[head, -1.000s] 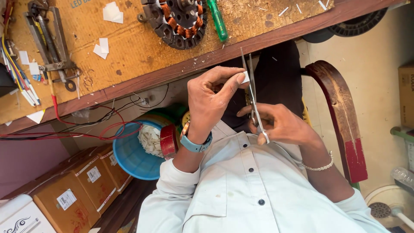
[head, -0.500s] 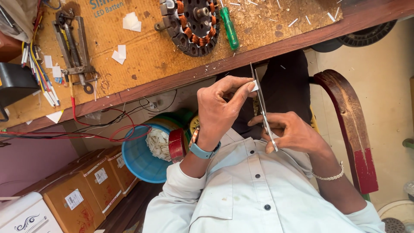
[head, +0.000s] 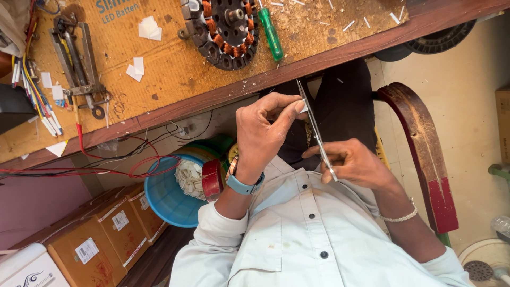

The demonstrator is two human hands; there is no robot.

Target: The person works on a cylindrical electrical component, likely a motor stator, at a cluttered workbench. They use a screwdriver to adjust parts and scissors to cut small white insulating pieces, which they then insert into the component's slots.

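Fingers (head: 289, 109) pinch white slip (head: 303, 108) at scissors (head: 317, 133).

A single head-worn camera looks steeply down, close over the person's lap and chest. The frame is rolled: the worktop (head: 159, 79) runs across 10 to 2 o'clock, the torso fills 6 o'clock.

Lighting: bright, even, diffuse daylight; source not determinable. Shadows: soft, deepest beneath the workbench (head: 340, 53) edge. Glare: none, though the pale floor (head: 467, 95) read slightly washed. Focus: sharp throughout; no motion blur. Edge distortion: slight.
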